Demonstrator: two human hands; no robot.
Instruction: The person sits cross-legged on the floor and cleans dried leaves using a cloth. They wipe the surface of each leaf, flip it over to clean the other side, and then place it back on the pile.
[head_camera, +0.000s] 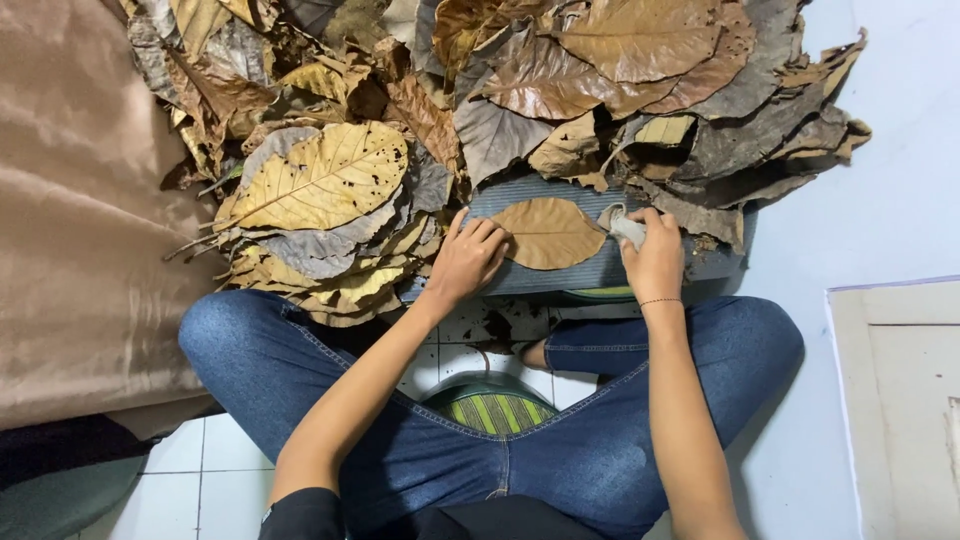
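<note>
The left hand (466, 258) lies flat and open, fingers spread, pressing on the near left end of a single brown oval leaf (549, 233). The right hand (654, 258) is closed around a small wad of pale grey cloth (626, 228), which touches the right tip of that same leaf. A thin dark bracelet (660, 301) circles the right wrist.

The one leaf lies flat on a grey ribbed mat (600, 268), which forms a low work surface just in front of the person's crossed legs. Both legs are in blue jeans (560, 450), knees out to either side. Between them, on the white tiled floor (210, 470), sits one round object with green and yellow stripes (492, 408), partly hidden by the jeans.

Beyond and to the left of the mat rises a large heap of dry leaves (520, 80), too many and too overlapped to count. They range from yellow to brown to grey. One big yellow leaf (325, 178) with dark spots lies on top of the left part of the heap, just beside the left hand's side of the mat.

To the far left hangs a tan cloth (80, 220) in broad folds. To the right stands a pale blue wall (890, 200), and one pale panelled door (900, 400) shows at the right edge.
</note>
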